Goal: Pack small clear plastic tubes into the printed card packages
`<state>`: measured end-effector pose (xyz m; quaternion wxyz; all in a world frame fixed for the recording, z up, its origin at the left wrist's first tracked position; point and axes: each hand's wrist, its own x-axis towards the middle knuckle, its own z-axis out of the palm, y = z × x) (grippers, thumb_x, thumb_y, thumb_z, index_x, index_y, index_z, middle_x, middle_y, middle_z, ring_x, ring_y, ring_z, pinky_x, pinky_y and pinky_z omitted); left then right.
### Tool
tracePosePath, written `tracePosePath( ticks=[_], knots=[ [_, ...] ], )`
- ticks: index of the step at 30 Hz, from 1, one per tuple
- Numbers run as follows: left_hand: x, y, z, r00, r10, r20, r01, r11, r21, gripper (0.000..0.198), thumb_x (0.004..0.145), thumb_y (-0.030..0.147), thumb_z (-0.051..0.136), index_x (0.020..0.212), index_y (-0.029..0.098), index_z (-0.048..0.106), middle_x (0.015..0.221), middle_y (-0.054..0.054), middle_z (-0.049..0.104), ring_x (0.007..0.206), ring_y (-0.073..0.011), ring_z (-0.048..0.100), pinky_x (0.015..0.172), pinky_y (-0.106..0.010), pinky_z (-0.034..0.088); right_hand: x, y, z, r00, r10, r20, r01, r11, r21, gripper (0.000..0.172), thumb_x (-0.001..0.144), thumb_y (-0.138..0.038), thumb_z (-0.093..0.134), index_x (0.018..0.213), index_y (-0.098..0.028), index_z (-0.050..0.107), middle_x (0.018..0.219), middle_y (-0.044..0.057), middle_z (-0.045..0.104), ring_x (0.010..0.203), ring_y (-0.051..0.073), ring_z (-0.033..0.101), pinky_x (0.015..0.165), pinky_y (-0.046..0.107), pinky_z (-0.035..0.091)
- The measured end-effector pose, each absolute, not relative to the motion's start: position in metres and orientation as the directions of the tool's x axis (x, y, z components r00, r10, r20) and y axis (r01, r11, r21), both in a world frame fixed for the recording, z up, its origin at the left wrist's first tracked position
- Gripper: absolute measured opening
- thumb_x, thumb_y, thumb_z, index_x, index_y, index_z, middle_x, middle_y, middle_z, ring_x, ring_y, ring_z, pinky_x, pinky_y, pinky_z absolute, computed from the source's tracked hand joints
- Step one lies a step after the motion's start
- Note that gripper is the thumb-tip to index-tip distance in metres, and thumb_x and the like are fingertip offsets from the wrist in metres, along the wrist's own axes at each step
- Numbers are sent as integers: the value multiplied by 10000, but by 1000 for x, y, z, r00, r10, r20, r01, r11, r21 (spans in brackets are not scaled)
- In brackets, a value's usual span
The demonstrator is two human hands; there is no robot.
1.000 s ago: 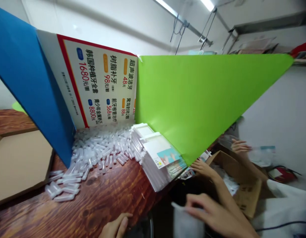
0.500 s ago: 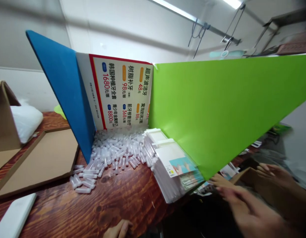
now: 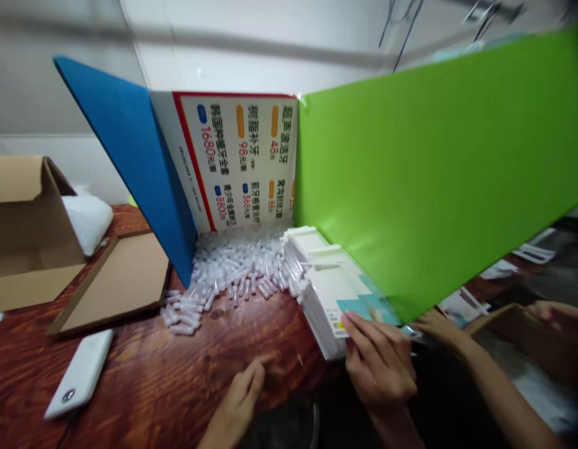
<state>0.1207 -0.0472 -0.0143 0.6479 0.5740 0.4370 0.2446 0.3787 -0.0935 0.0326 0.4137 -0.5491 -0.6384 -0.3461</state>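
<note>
My right hand (image 3: 380,355) rests with fingers stretched out on the near end of a leaning stack of white packets (image 3: 326,280), touching the top packet's blue-green printed corner. My left hand (image 3: 242,396) lies on the wooden table (image 3: 153,386) near its front edge, fingers loosely extended and blurred, holding nothing. A heap of small clear plastic tubes (image 3: 232,271) lies behind it, between a blue board (image 3: 130,156), a printed price board (image 3: 242,159) and a green board (image 3: 433,168).
Another person's hands (image 3: 438,327) reach over a cardboard box (image 3: 504,318) at the right. A white device (image 3: 80,374) lies at the left front. A flat cardboard lid (image 3: 115,280) and an open carton (image 3: 27,224) with a white bag (image 3: 87,215) stand at the left.
The view swung left and down. My right hand came up from below the table edge onto the packet stack. My left hand slid further onto the table.
</note>
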Motion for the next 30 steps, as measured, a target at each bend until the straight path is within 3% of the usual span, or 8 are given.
tracePosePath(
  ticks=[2, 4, 10, 15, 20, 24, 26, 30],
  knots=[
    [132, -46, -9, 573, 788, -223, -86, 329, 940, 719, 871, 739, 477, 1407, 269, 570, 1428, -116, 626, 1282, -321, 591, 1092, -458, 465, 356, -102, 21, -150, 437, 887, 955, 295, 16, 384, 898, -37, 561, 1224, -197, 686, 997, 55, 804, 963, 198, 696, 935, 401, 509],
    [145, -41, -10, 559, 805, -197, -252, 391, 885, 668, 879, 664, 565, 1378, 220, 577, 1361, -149, 667, 1204, -320, 646, 1030, -450, 514, 335, -107, 6, -240, 480, 844, 909, 416, 21, 332, 938, -70, 511, 1187, -182, 700, 979, 38, 810, 939, 171, 705, 978, 386, 507],
    [184, -25, -19, 444, 849, -285, -352, 458, 816, 522, 766, 468, 806, 1143, 136, 668, 1017, -136, 793, 915, -287, 750, 823, -382, 595, 329, -98, -22, -140, 541, 829, 903, 413, -117, 302, 918, -37, 540, 1119, -181, 713, 992, 53, 802, 937, 184, 691, 944, 400, 519],
    [211, -13, -23, 429, 869, -248, -446, 442, 778, 454, 782, 422, 804, 1108, 130, 682, 1025, -130, 795, 919, -268, 748, 850, -365, 579, 351, -88, -17, -91, 579, 810, 946, 303, -111, 351, 916, -39, 572, 1190, -218, 701, 1098, 57, 778, 1106, 202, 663, 1056, 439, 463],
    [231, -7, -25, 420, 878, -231, -527, 443, 725, 439, 792, 390, 792, 1134, 150, 656, 1067, -114, 792, 977, -260, 743, 891, -361, 575, 361, -85, -14, -105, 594, 798, 974, 223, -38, 375, 924, -88, 607, 1296, -128, 640, 1238, 122, 724, 1237, 255, 597, 1104, 455, 459],
    [231, -7, -21, 395, 893, -216, -586, 426, 690, 426, 783, 370, 805, 1104, 143, 642, 1032, -117, 797, 981, -255, 751, 898, -360, 582, 364, -98, -20, -145, 526, 838, 967, 256, 6, 424, 895, -131, 674, 1316, -165, 631, 1212, 103, 732, 1203, 263, 628, 1090, 461, 499],
    [225, -4, -16, 329, 914, -239, -601, 398, 694, 430, 746, 364, 840, 1060, 147, 642, 955, -96, 803, 931, -249, 763, 858, -342, 592, 362, -107, -28, -49, 454, 890, 963, 257, -78, 413, 879, -122, 681, 1282, -205, 645, 1097, 78, 758, 1092, 253, 688, 1000, 435, 571],
    [223, 10, 5, 261, 945, -196, -591, 317, 742, 412, 726, 409, 846, 994, 179, 634, 876, -50, 796, 826, -222, 771, 783, -316, 594, 346, -113, -45, 302, 472, 828, 878, 200, -434, 267, 912, -159, 606, 1167, -222, 657, 946, 81, 744, 857, 233, 739, 755, 333, 639]
  ],
)
